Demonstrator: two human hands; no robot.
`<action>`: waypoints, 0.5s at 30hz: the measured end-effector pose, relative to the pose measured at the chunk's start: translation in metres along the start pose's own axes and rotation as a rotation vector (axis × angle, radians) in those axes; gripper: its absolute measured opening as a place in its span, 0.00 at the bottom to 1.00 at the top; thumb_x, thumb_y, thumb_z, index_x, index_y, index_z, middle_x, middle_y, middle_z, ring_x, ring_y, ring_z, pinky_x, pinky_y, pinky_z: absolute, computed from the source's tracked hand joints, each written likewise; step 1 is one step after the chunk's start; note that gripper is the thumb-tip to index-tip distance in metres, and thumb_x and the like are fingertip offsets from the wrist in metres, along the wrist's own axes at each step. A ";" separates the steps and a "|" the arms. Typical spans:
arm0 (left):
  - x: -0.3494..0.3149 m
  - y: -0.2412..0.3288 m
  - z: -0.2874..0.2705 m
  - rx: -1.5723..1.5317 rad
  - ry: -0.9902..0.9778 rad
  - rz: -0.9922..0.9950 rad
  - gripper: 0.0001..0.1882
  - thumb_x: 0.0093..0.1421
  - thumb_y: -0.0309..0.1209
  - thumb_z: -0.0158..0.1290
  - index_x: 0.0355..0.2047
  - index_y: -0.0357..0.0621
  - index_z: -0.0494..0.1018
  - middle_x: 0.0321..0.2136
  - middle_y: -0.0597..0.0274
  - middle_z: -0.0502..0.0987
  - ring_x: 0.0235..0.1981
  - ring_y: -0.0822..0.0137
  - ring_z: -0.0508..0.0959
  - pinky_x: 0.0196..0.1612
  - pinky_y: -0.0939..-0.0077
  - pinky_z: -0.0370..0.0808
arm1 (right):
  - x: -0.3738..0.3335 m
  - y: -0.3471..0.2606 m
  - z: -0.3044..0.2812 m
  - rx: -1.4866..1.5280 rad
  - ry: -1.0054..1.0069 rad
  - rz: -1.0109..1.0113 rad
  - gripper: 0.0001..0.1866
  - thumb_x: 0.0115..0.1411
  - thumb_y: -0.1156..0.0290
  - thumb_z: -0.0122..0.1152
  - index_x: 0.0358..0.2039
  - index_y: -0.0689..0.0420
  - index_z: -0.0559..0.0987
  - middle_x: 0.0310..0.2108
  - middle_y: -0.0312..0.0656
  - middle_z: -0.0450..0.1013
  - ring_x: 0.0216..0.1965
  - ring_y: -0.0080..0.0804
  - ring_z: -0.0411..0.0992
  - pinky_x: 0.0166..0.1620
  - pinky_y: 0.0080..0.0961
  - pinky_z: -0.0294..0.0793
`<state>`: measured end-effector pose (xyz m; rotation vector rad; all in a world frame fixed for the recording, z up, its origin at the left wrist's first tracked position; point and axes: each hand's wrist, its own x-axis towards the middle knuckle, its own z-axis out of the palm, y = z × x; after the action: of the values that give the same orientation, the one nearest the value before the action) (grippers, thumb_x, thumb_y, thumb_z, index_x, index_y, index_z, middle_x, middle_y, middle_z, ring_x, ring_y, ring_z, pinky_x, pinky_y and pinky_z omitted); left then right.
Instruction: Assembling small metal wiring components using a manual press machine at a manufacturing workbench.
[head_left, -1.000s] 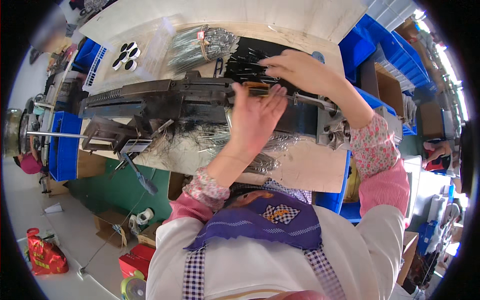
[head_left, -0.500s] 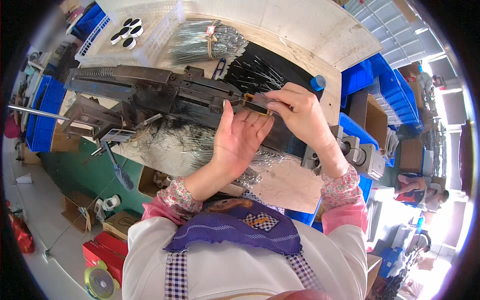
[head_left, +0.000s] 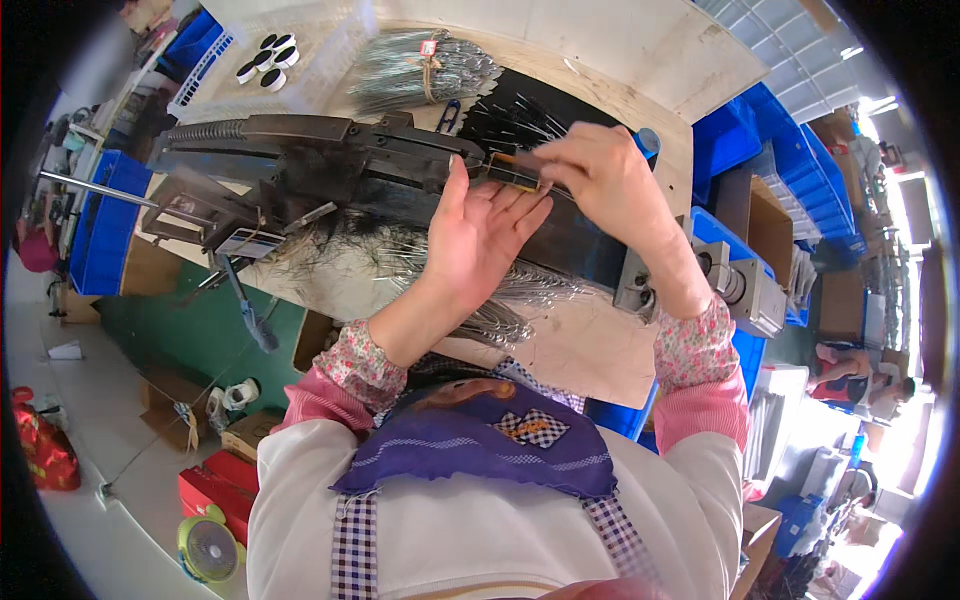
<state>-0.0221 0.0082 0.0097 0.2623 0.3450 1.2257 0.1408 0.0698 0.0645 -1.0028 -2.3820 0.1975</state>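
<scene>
While blue bins (head_left: 100, 225) sit far left, dark machine (head_left: 310, 160) spans the bench (head_left: 600, 345), black fibre tuft and silver wires (head_left: 400, 265) piled under it. Left hand (head_left: 480, 235) open, palm up, fingers flat against machine's end, just under a small black-orange strip (head_left: 515, 172). Right hand (head_left: 600, 180) pinches that strip from above, fingertips closed on it. Wire bundle (head_left: 425, 70) behind. Grey motor (head_left: 740, 285) at bench's right edge, more blue crates (head_left: 770, 150) beyond.
</scene>
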 end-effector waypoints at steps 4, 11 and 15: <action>0.000 0.001 0.000 0.010 -0.007 -0.001 0.38 0.65 0.61 0.34 0.52 0.34 0.65 0.50 0.53 0.71 0.56 0.60 0.68 0.63 0.62 0.59 | 0.006 0.000 0.010 0.115 0.011 0.041 0.08 0.52 0.68 0.59 0.32 0.52 0.83 0.25 0.39 0.74 0.32 0.38 0.73 0.41 0.33 0.68; -0.003 0.003 0.003 0.016 0.007 -0.050 0.37 0.65 0.61 0.34 0.53 0.37 0.65 0.48 0.57 0.71 0.56 0.60 0.67 0.63 0.63 0.59 | 0.003 -0.007 0.001 0.097 -0.048 0.095 0.08 0.53 0.70 0.58 0.32 0.53 0.83 0.26 0.41 0.75 0.34 0.39 0.74 0.37 0.33 0.73; -0.008 0.002 0.003 -0.088 -0.004 -0.025 0.37 0.67 0.57 0.31 0.52 0.29 0.62 0.53 0.48 0.68 0.59 0.53 0.64 0.67 0.57 0.54 | -0.004 -0.037 0.010 0.078 0.123 -0.084 0.06 0.53 0.70 0.59 0.33 0.55 0.78 0.27 0.42 0.74 0.29 0.43 0.75 0.31 0.33 0.75</action>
<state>-0.0254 0.0009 0.0142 0.1842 0.2899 1.2121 0.1145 0.0414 0.0670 -0.8526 -2.2812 0.1903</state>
